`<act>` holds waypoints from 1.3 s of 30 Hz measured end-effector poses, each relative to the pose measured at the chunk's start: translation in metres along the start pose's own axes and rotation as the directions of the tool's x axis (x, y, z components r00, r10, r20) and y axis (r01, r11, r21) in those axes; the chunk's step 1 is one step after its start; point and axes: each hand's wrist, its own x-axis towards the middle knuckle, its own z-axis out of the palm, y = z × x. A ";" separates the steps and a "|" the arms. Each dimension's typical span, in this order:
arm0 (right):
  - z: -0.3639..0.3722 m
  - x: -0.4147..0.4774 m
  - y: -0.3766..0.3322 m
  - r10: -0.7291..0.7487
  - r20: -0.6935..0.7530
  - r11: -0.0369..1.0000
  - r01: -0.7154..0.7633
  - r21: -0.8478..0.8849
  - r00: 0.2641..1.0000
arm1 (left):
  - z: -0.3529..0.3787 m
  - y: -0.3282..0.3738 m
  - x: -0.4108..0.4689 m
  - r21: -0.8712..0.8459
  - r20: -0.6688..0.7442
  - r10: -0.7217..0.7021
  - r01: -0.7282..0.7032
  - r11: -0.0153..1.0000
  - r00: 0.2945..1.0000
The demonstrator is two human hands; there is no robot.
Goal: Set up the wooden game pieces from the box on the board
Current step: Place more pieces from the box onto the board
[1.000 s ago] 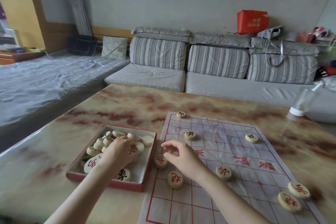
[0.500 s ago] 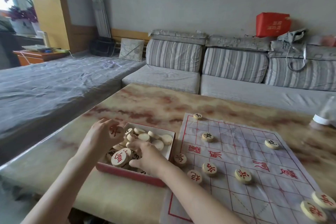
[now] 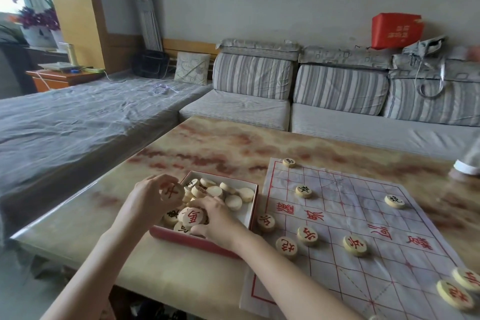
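Clearly, the left hand (image 3: pixel 149 199) held one round wooden piece (image 3: pixel 171 191) between thumb and fingertips. The red character on this piece faced the camera, and the piece was over the left wall of the box (image 3: pixel 254 202). The right hand (image 3: pixel 217 218) lay inside the box, fingers curled down on the heap of loose pieces (image 3: pixel 228 193). A large red-marked piece (image 3: pixel 193 217) sat right at its fingertips, but it could not be told whether the fingers really closed on it. The box, red outside and white inside, stood on the marbled table (image 3: pixel 233 143), just beside the left edge of the paper board (image 3: pixel 376 236). On the board lay three black-marked pieces (image 3: pixel 303 191) at the far side, well apart. Four red ones (image 3: pixel 307 236) lay nearer, and two more (image 3: pixel 454 293) lay together at the near right corner.
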 end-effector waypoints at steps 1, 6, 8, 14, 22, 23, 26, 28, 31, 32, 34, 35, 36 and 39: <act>-0.005 -0.005 0.003 0.015 -0.005 1.000 -0.015 0.025 1.000 | 0.002 0.003 -0.001 -0.006 -0.002 0.003 -0.003 1.000 1.000; -0.039 -0.037 0.019 0.063 -0.088 0.997 -0.058 0.054 0.994 | 0.011 0.021 -0.009 -0.039 0.035 0.021 -0.020 0.999 0.999; -0.056 -0.056 0.024 0.073 -0.116 0.995 -0.064 0.076 0.991 | 0.015 0.032 -0.014 -0.053 0.044 0.039 -0.036 0.998 0.998; -0.087 -0.122 0.040 0.128 -0.186 0.988 -0.110 0.105 0.974 | 0.031 0.072 -0.049 -0.120 0.104 0.133 -0.120 0.986 0.986; -0.049 -0.191 0.061 0.211 -0.247 0.975 -0.185 0.122 0.946 | 0.057 0.087 -0.115 -0.294 0.208 0.229 -0.162 0.942 0.951; -0.041 -0.195 0.063 0.234 -0.264 0.971 -0.208 0.120 0.936 | 0.061 0.086 -0.121 -0.311 0.216 0.231 -0.158 0.937 0.949; -0.023 -0.205 0.068 0.279 -0.299 0.957 -0.237 0.169 0.913 | 0.066 0.081 -0.139 -0.336 0.232 0.225 -0.139 0.932 0.946; -0.016 -0.207 0.069 0.269 -0.320 0.961 -0.233 0.146 0.908 | 0.066 0.075 -0.148 -0.345 0.212 0.214 -0.131 0.929 0.954; -0.015 -0.208 0.067 0.214 -0.356 0.976 -0.210 0.051 0.910 | 0.063 0.069 -0.158 -0.340 0.189 0.191 -0.118 0.933 0.963; -0.015 -0.207 0.066 0.198 -0.359 0.979 -0.202 0.027 0.912 | 0.063 0.068 -0.160 -0.338 0.185 0.185 -0.114 0.934 0.965; -0.014 -0.207 0.066 0.168 -0.360 0.982 -0.186 -0.017 0.918 | 0.063 0.066 -0.164 -0.333 0.182 0.173 -0.105 0.937 0.968; -0.013 -0.206 0.066 0.163 -0.356 0.982 -0.185 -0.030 0.920 | 0.062 0.067 -0.165 -0.333 0.183 0.172 -0.104 0.937 0.968; -0.012 -0.205 0.067 0.162 -0.353 0.982 -0.187 -0.038 0.922 | 0.061 0.067 -0.166 -0.332 0.190 0.172 -0.101 0.938 0.967; -0.010 -0.204 0.068 0.147 -0.355 0.981 -0.182 -0.066 0.923 | 0.060 0.069 -0.167 -0.323 0.214 0.160 -0.084 0.943 0.964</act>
